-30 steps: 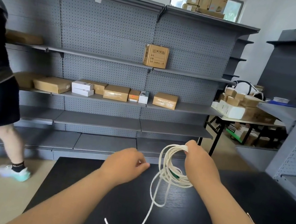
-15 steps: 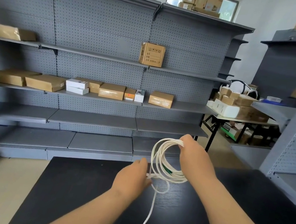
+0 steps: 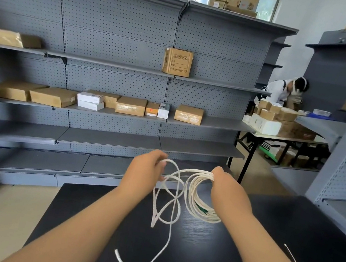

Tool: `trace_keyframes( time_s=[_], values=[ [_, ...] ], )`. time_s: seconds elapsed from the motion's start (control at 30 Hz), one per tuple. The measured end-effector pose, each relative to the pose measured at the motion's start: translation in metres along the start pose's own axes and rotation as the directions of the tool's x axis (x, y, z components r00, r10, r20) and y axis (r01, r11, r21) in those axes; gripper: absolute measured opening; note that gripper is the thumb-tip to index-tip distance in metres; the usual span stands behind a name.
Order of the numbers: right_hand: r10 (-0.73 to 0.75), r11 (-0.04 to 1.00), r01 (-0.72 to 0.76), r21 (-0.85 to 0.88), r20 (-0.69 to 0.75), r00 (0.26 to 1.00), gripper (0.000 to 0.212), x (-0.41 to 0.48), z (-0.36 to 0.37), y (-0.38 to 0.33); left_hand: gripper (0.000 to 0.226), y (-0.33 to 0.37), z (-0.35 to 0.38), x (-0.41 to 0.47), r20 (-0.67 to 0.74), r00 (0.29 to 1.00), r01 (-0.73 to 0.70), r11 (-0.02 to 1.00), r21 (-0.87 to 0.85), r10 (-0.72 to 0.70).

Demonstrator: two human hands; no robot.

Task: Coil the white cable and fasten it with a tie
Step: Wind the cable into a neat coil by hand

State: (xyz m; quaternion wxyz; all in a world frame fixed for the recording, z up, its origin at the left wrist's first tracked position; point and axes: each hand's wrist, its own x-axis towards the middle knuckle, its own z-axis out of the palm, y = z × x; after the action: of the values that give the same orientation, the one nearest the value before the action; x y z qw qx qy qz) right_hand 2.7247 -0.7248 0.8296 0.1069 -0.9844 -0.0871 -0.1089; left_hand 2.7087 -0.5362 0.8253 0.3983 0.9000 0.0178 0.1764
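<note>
Your right hand [image 3: 227, 192] is clenched round the top of the coiled part of the white cable [image 3: 192, 193]. Several turns hang from that grip in a bundle above the black bench [image 3: 288, 228]. A small green piece [image 3: 202, 210] shows among the lower turns; it may be a connector, but it is too small to tell.

Your left hand [image 3: 141, 172] is raised level with the right, a little apart from it. Its fingertips pinch a loose loop of the same cable. From that pinch the slack droops in a crossed, untidy figure between your forearms. It then runs down to the bench, where its free end lies in a curve near the front edge.

A thin white strip [image 3: 294, 259], perhaps the tie, lies flat on the bench outside your right forearm, well apart from the coil.

Beyond the bench stands a grey pegboard shelving unit [image 3: 121, 20]. One upright cardboard box [image 3: 177, 62] sits on an upper shelf. A row of flat cartons [image 3: 130, 106] and white boxes lies on the shelf below. All are closed, so their contents cannot be seen. To the right, a table [image 3: 290, 139] carries stacked boxes [image 3: 266, 125], and another person [image 3: 280, 91] bends over them.
</note>
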Motion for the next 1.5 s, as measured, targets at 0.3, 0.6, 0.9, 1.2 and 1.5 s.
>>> trace_keyframes(
  time_s=[0.3,0.6,0.9,1.2,1.5],
  values=[
    [-0.018,1.000,0.019,-0.022,0.057,0.998,0.024,-0.001,0.013,-0.002,0.018,0.018,-0.026,0.007,0.245,0.933,0.325,0.324,-0.889,-0.263],
    [-0.045,0.999,0.046,-0.010,0.062,0.997,0.024,-0.002,0.019,-0.005,0.014,0.012,-0.026,0.004,0.485,0.818,0.574,0.400,-0.714,-0.308],
    [-0.027,0.999,0.028,-0.016,0.052,0.998,0.022,-0.003,0.019,-0.003,0.021,0.002,-0.029,-0.003,0.754,0.651,0.700,0.452,-0.553,-0.085],
    [-0.012,1.000,0.012,-0.012,0.066,0.998,0.022,-0.005,0.014,-0.003,0.019,-0.002,-0.030,-0.002,0.745,0.655,0.685,0.519,-0.511,-0.131],
    [0.004,1.000,-0.003,-0.008,0.046,0.999,0.022,-0.007,0.010,0.003,0.031,-0.010,-0.042,0.003,0.659,0.730,0.680,0.090,-0.728,-0.182]
  ],
)
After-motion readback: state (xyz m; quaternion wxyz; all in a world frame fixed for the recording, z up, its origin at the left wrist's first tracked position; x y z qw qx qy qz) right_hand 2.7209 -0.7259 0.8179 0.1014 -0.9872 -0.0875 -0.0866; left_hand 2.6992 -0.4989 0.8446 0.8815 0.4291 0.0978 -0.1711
